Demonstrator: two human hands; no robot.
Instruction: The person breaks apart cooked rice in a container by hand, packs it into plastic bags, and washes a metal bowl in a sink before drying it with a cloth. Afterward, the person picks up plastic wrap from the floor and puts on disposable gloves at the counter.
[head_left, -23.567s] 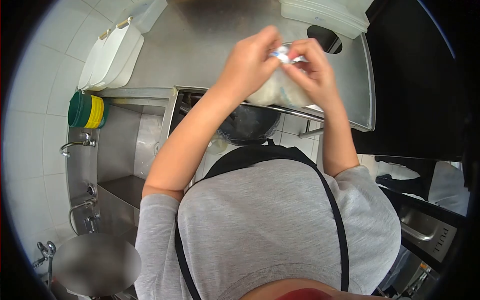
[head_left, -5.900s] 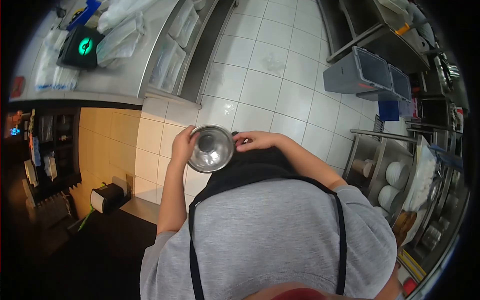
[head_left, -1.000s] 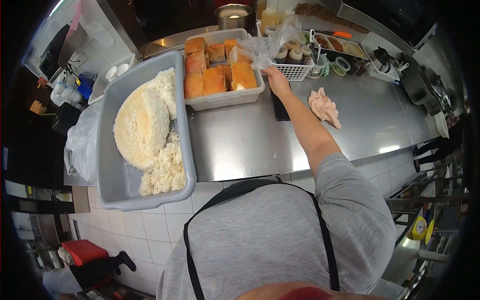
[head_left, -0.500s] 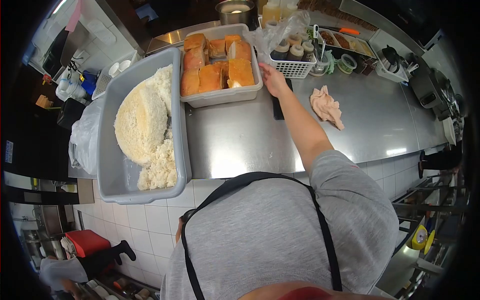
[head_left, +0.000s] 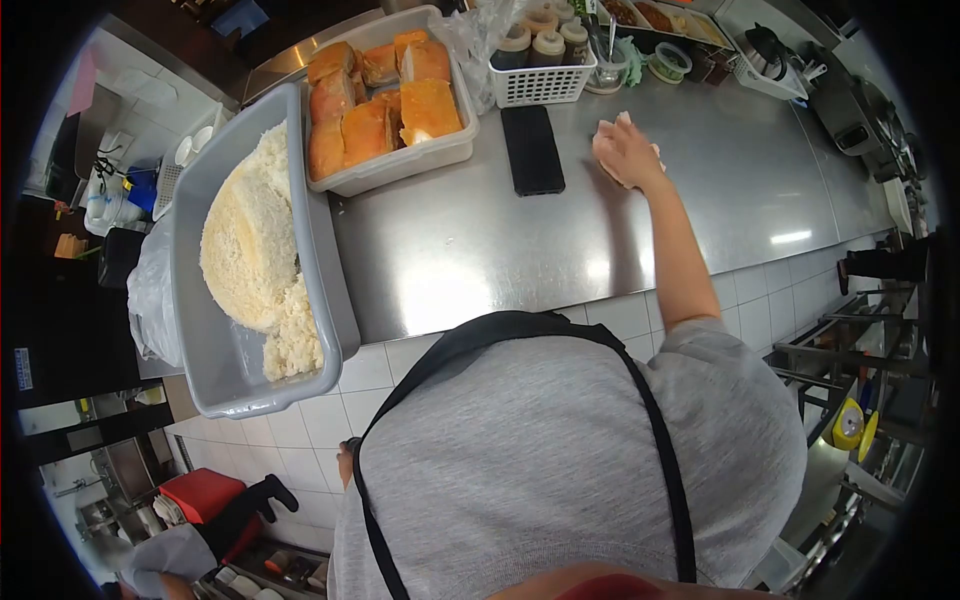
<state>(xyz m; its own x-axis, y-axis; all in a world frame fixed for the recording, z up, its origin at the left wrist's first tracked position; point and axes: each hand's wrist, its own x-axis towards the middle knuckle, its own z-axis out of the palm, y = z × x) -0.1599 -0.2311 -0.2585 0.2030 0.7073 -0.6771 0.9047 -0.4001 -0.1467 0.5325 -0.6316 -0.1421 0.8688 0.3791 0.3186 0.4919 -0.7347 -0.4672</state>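
Note:
My right hand (head_left: 628, 157) is on the steel counter, its fingers closed over a crumpled pale pink cloth (head_left: 606, 130) that shows around them. A black phone (head_left: 532, 150) lies flat to the left of that hand. Low at my left side, only a sliver of my left hand (head_left: 346, 466) shows beside my apron; a small dark thing (head_left: 352, 444) is at its fingers, too hidden to name. Farther left, a plastic tub (head_left: 455, 143) holds several browned blocks of pork belly (head_left: 368, 132). Next to it, a large grey tub (head_left: 345, 330) contains a mound of cooked rice (head_left: 250, 240).
A white basket of bottles (head_left: 542, 84) stands behind the phone, with a clear plastic bag (head_left: 474, 55) beside it. Small containers (head_left: 669, 64) and a tray of toppings (head_left: 660, 15) line the back. A person (head_left: 185, 550) is behind at lower left.
My right hand has moved right, from beside the pork tub onto the pink cloth. The phone, partly covered by my arm before, now shows whole. The view has shifted to the right.

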